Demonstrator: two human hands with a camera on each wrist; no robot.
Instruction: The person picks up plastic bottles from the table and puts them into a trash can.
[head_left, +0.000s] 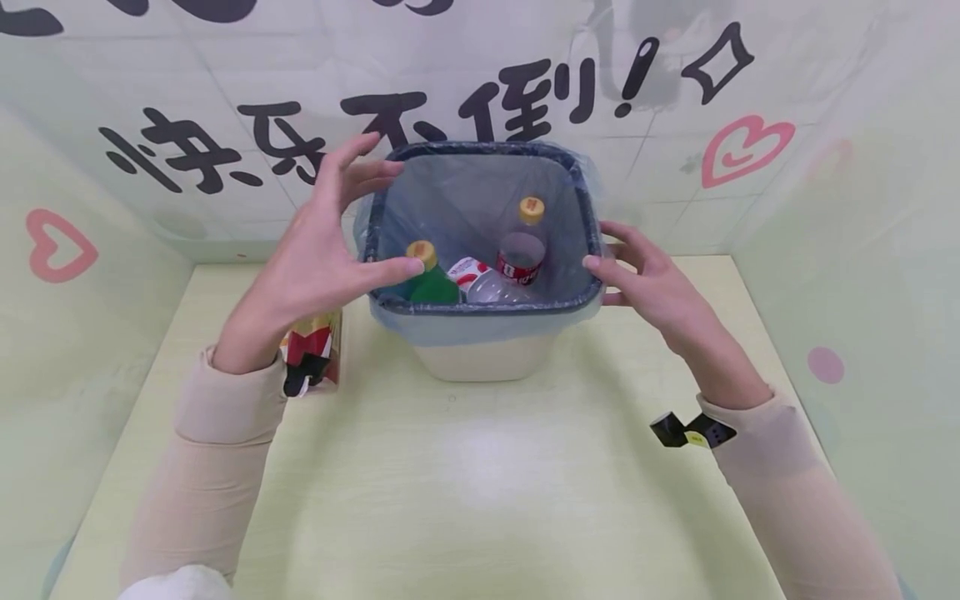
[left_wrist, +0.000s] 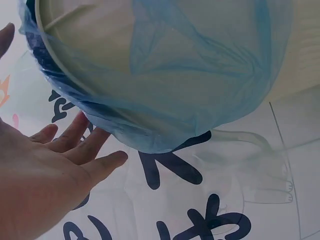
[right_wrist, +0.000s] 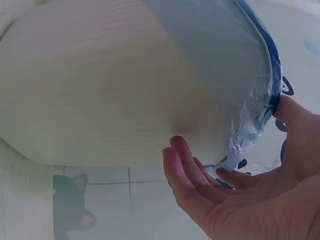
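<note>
A cream trash bin (head_left: 480, 360) stands upright on the table, lined with a bluish translucent trash bag (head_left: 457, 196) under a dark blue rim ring (head_left: 480, 309). Inside lie a green bottle (head_left: 435, 289) with a yellow cap, a yellow-capped bottle with a red label (head_left: 521, 258), and a clear bottle (head_left: 498, 290). My left hand (head_left: 326, 242) spreads its fingers at the left rim, thumb over the opening, seemingly holding nothing. At the right rim, my right hand (head_left: 656, 287) has its thumb on the edge; thumb and index finger grip the bag's edge, other fingers outside.
A red and gold package (head_left: 311, 342) lies on the table, partly hidden behind the left wrist. Just behind the bin stands a printed wall panel (head_left: 450, 50) with black lettering. Side panels (head_left: 847, 292) with hearts and dots flank the pale table (head_left: 480, 483).
</note>
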